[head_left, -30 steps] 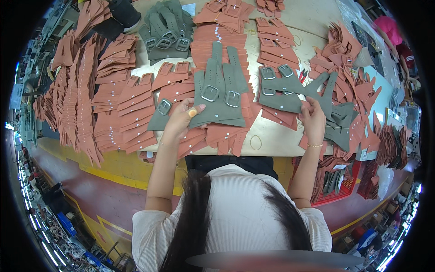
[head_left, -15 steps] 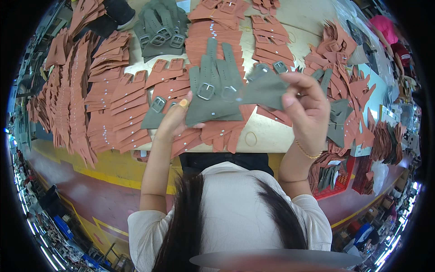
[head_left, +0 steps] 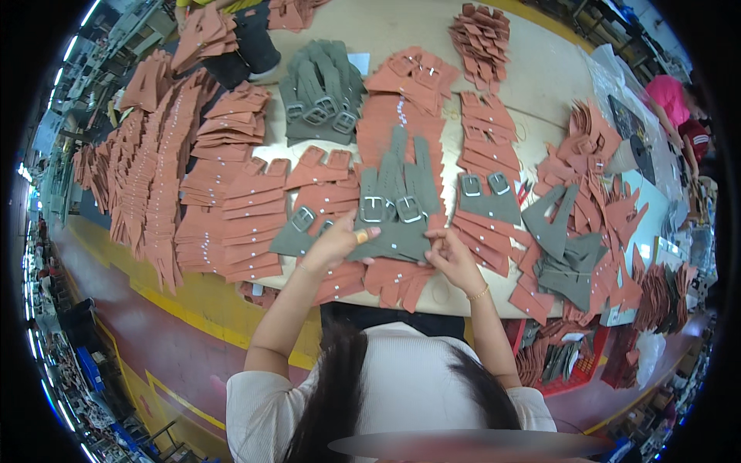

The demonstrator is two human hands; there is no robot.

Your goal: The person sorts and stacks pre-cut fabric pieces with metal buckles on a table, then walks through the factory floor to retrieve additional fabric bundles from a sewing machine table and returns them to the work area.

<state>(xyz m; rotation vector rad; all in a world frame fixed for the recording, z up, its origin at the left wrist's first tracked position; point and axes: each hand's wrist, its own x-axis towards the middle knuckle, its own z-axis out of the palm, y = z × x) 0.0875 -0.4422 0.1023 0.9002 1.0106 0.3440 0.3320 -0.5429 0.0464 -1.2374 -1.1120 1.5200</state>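
A small stack of grey-green leather-like pieces (head_left: 390,245) with metal buckles and punched straps lies in front of me, tilted a little. My left hand (head_left: 340,242) grips its left side, thumb on top and a yellow cover on one digit. At its right corner, my right hand (head_left: 455,261) pinches the edge between thumb and fingers. Left of the stack rests another grey-green buckled piece (head_left: 287,241), partly behind my left hand. To the right, a grey-green piece with two buckles (head_left: 490,207) lies on terracotta pieces.
Overlapping rows of terracotta pieces (head_left: 224,204) cover the left of the table. A grey-green strap pile (head_left: 320,89) lies at the back. Loose straps (head_left: 552,220) and a tied grey-green bundle (head_left: 571,270) lie right. A red crate (head_left: 583,363) stands below the table edge.
My right hand has come down and left from its raised place, where it held a grey-green piece, to the stack's right corner. The view has shifted too.
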